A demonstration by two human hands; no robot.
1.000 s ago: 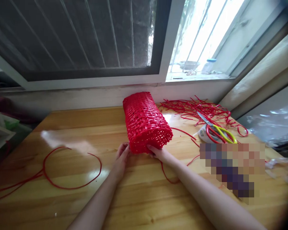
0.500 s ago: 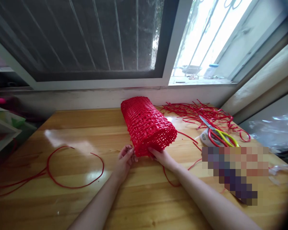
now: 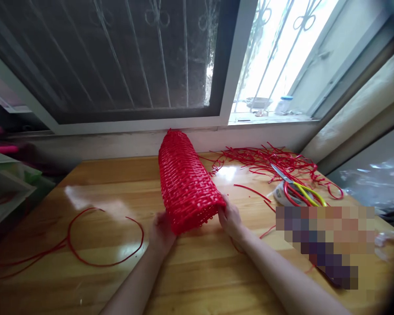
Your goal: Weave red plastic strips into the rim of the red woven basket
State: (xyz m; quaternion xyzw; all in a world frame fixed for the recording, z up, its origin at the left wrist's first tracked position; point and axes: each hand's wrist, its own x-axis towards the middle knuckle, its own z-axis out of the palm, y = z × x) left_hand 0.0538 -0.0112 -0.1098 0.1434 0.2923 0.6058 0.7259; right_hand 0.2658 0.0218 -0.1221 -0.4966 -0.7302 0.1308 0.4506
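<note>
A: Progress, quick?
B: Sides of the red woven basket (image 3: 187,179) look closed along their length; near end's open. My read: body mostly done. Whether the rim needs more, can't tell.
A: Where is it?
B: Mid-table (image 3: 216,280), tipped on its side, far end to 11 o'clock, mouth to 5.
A: Grip?
B: Right hand (image 3: 230,221), basket's 4 o'clock, clamped on the rim. Left hand (image 3: 162,232), 7 o'clock, touching; fingers blurred and partly hidden, can't tell if they're closed.
A: Counts, clock centred on the basket?
B: Basket, one. Hands, two. Scissors (image 3: 291,181), one pair, 3 o'clock, one white roll (image 3: 280,195) right by them. Red loop (image 3: 68,238), one, 8 o'clock. Strand pile (image 3: 265,157), one, 2 o'clock; strands too tangled to count.
</note>
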